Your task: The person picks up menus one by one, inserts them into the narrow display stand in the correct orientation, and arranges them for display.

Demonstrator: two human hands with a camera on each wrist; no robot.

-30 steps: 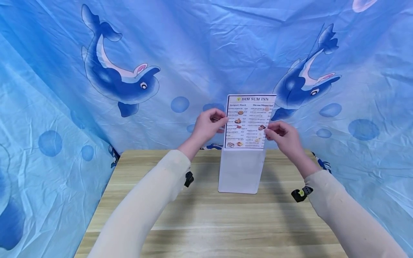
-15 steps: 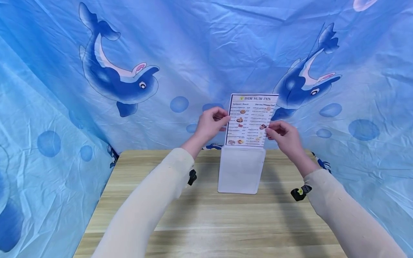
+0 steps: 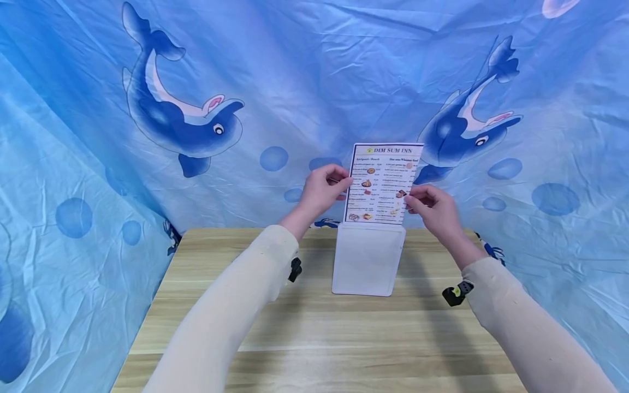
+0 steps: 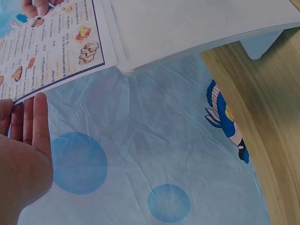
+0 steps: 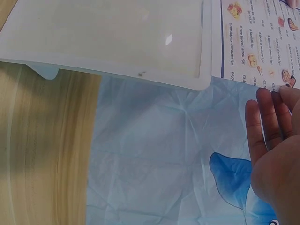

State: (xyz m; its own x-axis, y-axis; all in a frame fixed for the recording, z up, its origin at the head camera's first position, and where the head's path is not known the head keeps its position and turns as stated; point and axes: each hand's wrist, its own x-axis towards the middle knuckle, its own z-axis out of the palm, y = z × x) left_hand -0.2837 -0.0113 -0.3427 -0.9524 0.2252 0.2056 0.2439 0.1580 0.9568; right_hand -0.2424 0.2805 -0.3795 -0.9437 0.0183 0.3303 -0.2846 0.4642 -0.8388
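Observation:
A printed menu sheet (image 3: 383,183) headed DIM SUM INN stands above a white frame-like stand (image 3: 369,261) on the table. My left hand (image 3: 320,188) pinches the sheet's left edge between thumb and fingers. On the opposite edge, a little lower, my right hand (image 3: 434,210) pinches it too. Both wrist views show the lower edge of the sheet right at the top rim of the stand (image 5: 108,37); whether it sits behind or inside that rim I cannot tell. Small feet (image 4: 260,44) show under the stand.
A wooden table (image 3: 314,338) carries the stand near its back edge. Behind and at both sides hangs a blue curtain (image 3: 295,82) with dolphins and bubbles. A black wrist camera (image 3: 454,295) is strapped below the right sleeve.
Over the last second the menu sheet has risen slightly and shifted right, so its lower edge now meets the stand's top rim. My left hand moved a little right with it; the stand stayed put.

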